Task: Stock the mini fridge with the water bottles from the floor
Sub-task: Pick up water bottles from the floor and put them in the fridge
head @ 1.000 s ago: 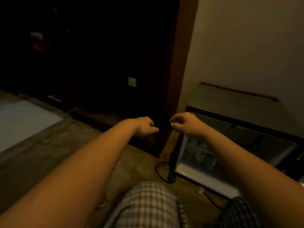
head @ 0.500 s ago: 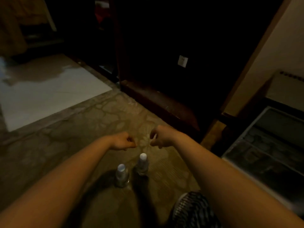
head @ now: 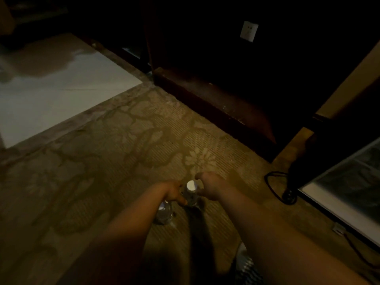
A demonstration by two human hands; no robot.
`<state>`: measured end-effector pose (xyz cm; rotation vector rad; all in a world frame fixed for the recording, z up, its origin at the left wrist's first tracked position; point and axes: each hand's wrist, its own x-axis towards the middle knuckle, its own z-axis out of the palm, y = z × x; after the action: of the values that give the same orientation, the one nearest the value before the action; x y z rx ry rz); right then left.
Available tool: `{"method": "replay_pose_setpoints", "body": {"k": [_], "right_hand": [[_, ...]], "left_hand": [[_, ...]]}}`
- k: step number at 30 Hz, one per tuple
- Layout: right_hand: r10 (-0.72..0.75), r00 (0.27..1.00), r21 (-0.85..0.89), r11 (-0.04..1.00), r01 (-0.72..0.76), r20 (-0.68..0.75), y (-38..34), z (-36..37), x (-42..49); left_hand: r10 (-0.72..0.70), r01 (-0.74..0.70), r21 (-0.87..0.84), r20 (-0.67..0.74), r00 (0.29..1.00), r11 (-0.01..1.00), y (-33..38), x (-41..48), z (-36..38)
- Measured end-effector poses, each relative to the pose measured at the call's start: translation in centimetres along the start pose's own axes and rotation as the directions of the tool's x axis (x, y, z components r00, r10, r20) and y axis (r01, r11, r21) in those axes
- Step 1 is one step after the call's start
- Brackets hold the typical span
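Observation:
Two clear water bottles stand on the patterned carpet. The farther bottle [head: 191, 191] has a white cap and sits between my two hands. The nearer bottle [head: 164, 213] stands just under my left wrist, its cap partly hidden. My left hand [head: 173, 192] is curled, with its fingertips against the farther bottle's left side. My right hand [head: 208, 186] is curled close to that bottle's right side, thumb arched above the cap. In this dim, blurred view I cannot tell whether either hand grips it. The mini fridge [head: 347, 182] stands open at the right edge.
A black power cable [head: 272, 187] loops on the carpet left of the fridge. A dark wooden cabinet base [head: 216, 99] runs along the back, with a wall socket [head: 249, 30] above it. Pale floor tiles [head: 51, 89] lie at the far left. My checked shorts [head: 246, 268] show at the bottom.
My view swung left from the fridge down to the carpet. Both hands dropped from above the bottles to either side of the farther one.

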<state>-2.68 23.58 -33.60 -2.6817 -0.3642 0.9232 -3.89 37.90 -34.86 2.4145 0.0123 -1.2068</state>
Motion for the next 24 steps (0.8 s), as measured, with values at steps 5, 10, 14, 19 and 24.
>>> {"method": "replay_pose_setpoints", "body": {"k": [5,10,14,19,24], "right_hand": [[0.010,0.999,0.040,0.999,-0.011,0.031,0.5,1.9,1.9],[-0.011,1.000,0.060,0.998,0.010,0.024,-0.2,2.6,3.2],[-0.023,0.999,0.032,0.999,0.022,0.030,-0.5,1.1,3.2],[-0.103,0.995,-0.042,0.994,0.104,0.010,-0.5,-3.2,1.6],[-0.182,0.983,-0.092,0.979,0.182,0.004,-0.6,-9.0,-2.4]], "left_hand": [[0.032,-0.032,0.002,0.032,0.999,0.999,0.5,2.4,0.2],[0.065,-0.065,0.003,0.012,0.998,0.998,0.2,3.1,0.6],[0.126,-0.131,-0.159,-0.038,0.991,0.979,0.0,2.4,0.7],[0.212,-0.233,-0.378,-0.096,0.972,0.896,0.8,0.9,0.1],[0.255,-0.311,-0.436,-0.184,0.949,0.844,3.2,-1.2,-1.5]]}}
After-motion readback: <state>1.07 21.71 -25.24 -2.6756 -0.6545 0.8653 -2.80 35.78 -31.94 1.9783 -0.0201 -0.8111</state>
